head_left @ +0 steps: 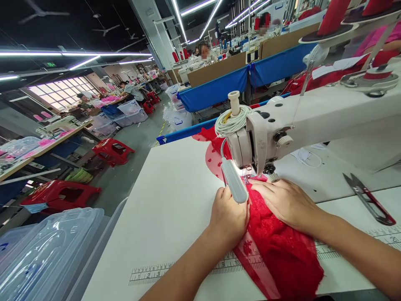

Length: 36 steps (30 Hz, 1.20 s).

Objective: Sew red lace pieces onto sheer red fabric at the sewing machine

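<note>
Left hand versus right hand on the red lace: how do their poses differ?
The left hand is curled, knuckles up, at the left edge of the red lace, beside the lamp. The right hand lies flat and spread on top of the lace, fingertips toward the needle area. The left sits nearer the camera, the right reaches further in. Both press the lace onto the table.

From where I stand, the person shows only two forearms and two hands. Both forearms are bare all the way to the lower edge of the view, with no sleeve or cuff reaching into sight. The left hand (228, 217) carries no glove, ring or band that I can make out. The right hand (286, 202) is likewise ungloved, its wrist free of any watch or strap. The fingernails look short and plain, unpainted.
</note>
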Each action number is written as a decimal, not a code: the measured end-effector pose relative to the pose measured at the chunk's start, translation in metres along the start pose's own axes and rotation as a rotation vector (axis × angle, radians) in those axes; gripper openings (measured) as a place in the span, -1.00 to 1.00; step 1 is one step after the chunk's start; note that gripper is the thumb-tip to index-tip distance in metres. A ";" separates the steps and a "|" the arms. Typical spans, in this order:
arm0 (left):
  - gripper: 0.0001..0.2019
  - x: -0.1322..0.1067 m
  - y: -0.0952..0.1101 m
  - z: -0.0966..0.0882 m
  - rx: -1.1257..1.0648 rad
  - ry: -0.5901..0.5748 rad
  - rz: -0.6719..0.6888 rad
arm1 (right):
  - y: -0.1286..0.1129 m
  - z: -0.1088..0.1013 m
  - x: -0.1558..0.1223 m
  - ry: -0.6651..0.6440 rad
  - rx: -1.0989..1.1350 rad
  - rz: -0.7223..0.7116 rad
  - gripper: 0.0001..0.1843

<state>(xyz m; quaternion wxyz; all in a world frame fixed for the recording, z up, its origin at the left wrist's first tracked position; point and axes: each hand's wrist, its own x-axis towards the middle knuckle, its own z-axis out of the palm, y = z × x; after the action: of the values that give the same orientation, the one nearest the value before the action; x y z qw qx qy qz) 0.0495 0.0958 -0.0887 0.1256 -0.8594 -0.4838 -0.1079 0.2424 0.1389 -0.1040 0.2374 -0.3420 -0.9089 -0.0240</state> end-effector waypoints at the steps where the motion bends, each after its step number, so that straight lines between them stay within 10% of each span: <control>1: -0.70 0.000 0.000 0.000 -0.005 0.006 -0.001 | 0.001 0.001 0.000 -0.006 0.005 0.003 -0.58; 7: -0.74 0.002 -0.004 0.004 -0.108 0.108 -0.028 | 0.005 -0.001 0.001 0.008 0.039 -0.022 -0.66; 13: -0.72 -0.003 -0.006 -0.010 -0.325 -0.011 0.206 | 0.004 -0.007 -0.009 0.050 0.214 -0.111 -0.62; 19: -0.44 -0.004 -0.007 -0.019 -0.286 -0.104 0.127 | 0.007 0.003 -0.017 0.088 0.253 -0.112 -0.65; 36: -0.20 -0.015 0.003 -0.012 -0.069 0.121 0.144 | 0.007 -0.003 -0.017 0.148 0.192 -0.139 -0.65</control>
<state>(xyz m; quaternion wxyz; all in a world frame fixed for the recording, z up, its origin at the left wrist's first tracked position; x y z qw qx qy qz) 0.0439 0.0780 -0.0827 0.1322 -0.8877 -0.4082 -0.1668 0.2594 0.1334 -0.1103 0.3333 -0.2511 -0.9085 0.0214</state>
